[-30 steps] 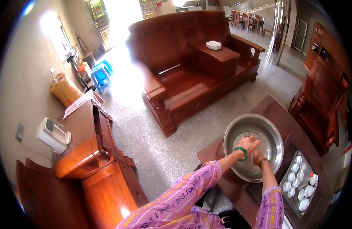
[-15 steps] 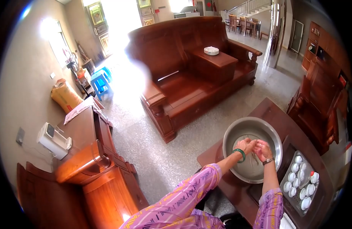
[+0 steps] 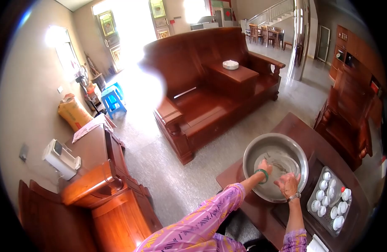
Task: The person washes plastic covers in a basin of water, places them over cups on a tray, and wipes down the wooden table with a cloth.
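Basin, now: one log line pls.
left hand: in basin | right hand: at basin's near side, apart from left | basin: on table

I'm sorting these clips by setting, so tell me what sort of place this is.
Probably a home's living room: a carved wooden sofa, a low table bearing a tray of small white cups, and dining chairs near a staircase.

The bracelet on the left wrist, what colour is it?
Green; the bracelet shows best in the head view, just above the left hand.
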A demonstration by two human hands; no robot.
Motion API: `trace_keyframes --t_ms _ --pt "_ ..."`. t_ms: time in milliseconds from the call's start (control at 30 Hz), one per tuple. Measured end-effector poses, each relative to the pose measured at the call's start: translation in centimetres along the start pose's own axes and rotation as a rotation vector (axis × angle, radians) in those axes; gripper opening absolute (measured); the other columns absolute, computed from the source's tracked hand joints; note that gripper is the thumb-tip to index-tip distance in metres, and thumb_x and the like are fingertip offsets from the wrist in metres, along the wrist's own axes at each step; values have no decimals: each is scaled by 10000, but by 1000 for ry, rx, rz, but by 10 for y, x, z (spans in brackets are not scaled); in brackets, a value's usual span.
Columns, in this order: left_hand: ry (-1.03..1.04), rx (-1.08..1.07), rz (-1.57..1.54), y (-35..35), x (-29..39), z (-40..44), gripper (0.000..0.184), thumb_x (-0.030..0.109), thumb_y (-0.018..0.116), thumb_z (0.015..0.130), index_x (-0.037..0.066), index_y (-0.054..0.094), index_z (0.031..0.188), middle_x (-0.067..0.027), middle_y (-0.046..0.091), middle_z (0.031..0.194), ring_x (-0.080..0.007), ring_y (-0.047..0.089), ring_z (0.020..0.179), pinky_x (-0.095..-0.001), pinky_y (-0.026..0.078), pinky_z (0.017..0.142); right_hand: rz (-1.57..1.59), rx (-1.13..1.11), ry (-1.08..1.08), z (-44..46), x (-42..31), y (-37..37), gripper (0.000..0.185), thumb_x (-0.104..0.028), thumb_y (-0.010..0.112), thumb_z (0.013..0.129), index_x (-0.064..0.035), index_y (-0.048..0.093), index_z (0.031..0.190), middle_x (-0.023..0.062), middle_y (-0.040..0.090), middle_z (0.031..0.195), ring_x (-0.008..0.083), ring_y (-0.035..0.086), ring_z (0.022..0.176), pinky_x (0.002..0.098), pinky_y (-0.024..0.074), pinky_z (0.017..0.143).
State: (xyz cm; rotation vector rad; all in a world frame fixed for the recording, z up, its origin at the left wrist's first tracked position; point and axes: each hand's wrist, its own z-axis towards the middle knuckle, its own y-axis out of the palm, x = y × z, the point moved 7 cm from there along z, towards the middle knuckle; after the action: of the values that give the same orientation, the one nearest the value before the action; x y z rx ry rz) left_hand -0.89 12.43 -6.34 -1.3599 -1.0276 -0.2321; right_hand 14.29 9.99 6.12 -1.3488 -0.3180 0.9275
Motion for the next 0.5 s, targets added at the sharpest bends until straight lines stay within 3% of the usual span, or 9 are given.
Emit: trace_keyframes --t_ms 33,100,167,233,300,367,400,433,500 --pt "-213 64 -186 -21 1 -23 446 159 521 822 154 392 1248 -276 508 1124 -434 523 1041 -484 421 892 -81 -120 1 0 1 6 208 -333 724 641 -135 662 638 44 633 753 249 510 1008 620 174 989" --pt "-185 8 -120 -36 13 -44 575 213 562 814 193 303 1327 -243 442 1263 -418 450 1161 -531 386 924 -103 -94 -45 -1 7 14 209 -330 730 618 -136 652 597 40 625 726 262 495 1026 624 175 989" --pt "184 110 405 -39 40 -56 503 262 547 838 170 364 1298 -186 378 1348 -392 369 1244 -596 355 919 -194 -68 -141 -2 10 21 241 -330 763 558 -118 650 587 30 629 755 262 507 990 604 179 1003" --pt "335 68 447 -29 46 -58 401 314 522 855 151 481 1219 -150 477 1270 -337 328 1286 -635 279 954 -103 -109 -120 4 28 29 234 -309 768 552 -114 650 605 52 625 850 289 479 1048 588 197 1010" --pt "470 -351 494 -26 63 -79 317 346 497 863 145 590 1090 -159 565 1137 -307 349 1277 -629 207 999 -10 -149 -105 7 35 31 231 -288 772 546 -109 649 623 74 622 945 316 450 1106 573 215 1016" --pt "543 -313 517 -28 65 -82 293 354 486 868 141 612 1024 -156 594 1071 -301 393 1243 -628 192 1001 154 86 -116 8 35 5 265 -201 806 493 -80 652 671 151 509 1197 330 396 1192 476 278 1034" --pt "614 -280 541 -27 66 -84 288 361 474 873 137 634 959 -153 623 1004 -295 436 1210 -626 177 1004 63 39 -86 7 28 -3 528 -137 819 468 -75 640 961 204 386 1319 348 352 1239 413 312 1032" --pt "614 -280 540 -20 60 -78 288 361 474 873 137 634 959 -153 623 1004 -295 436 1210 -626 177 1004 62 38 -87 8 21 -3 528 -137 819 468 -75 640 961 204 386 1319 348 352 1239 413 312 1032" --pt "526 -244 476 -6 50 -60 273 351 500 848 145 619 983 -126 645 952 -290 563 1042 -621 248 954 251 314 35 3 24 -22 844 -169 830 508 -79 454 1257 180 386 1329 318 352 1249 416 301 1041"
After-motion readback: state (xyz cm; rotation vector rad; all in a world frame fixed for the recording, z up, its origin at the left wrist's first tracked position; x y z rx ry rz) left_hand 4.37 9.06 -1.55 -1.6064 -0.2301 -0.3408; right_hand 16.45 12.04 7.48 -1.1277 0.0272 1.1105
